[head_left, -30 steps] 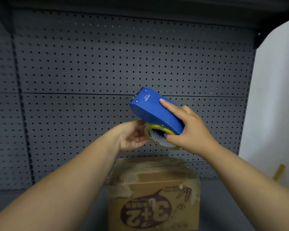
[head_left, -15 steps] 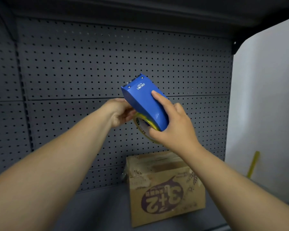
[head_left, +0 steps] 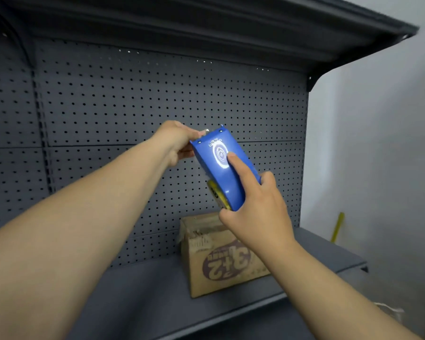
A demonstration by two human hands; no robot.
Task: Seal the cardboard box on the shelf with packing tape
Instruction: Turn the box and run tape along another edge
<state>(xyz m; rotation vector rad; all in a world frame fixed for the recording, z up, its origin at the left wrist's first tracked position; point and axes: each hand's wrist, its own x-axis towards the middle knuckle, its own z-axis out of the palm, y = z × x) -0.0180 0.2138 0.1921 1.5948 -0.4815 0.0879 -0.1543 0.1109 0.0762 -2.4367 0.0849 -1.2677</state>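
We hold the blue tape dispenser (head_left: 222, 168) up in front of the pegboard back panel (head_left: 133, 106), well above the shelf deck (head_left: 142, 290). Our right hand (head_left: 258, 212) is clamped on its lower end, index finger laid flat along the blue face, thumb under the yellowish tape roll (head_left: 217, 196). Our left hand (head_left: 176, 141) is closed at the dispenser's top edge, fingers pinched together there; whether they have the free tape end we cannot tell, since no strip shows.

The cardboard box (head_left: 221, 256) sits below and just beyond our right hand, on the shelf deck against the panel, print upside down. Its top flaps look down; torn paper and old tape residue show near the top front edge. No fresh tape on it.

Handling, our judgement: the dispenser is rigid, light plastic, best gripped across the body as now, fingers clear of the cutter end. Tape is thin and sticky and will fold onto itself if slack. The box looks small and worn, likely light, so it may slide under the dispenser's drag; brace it with our left hand on the near side.
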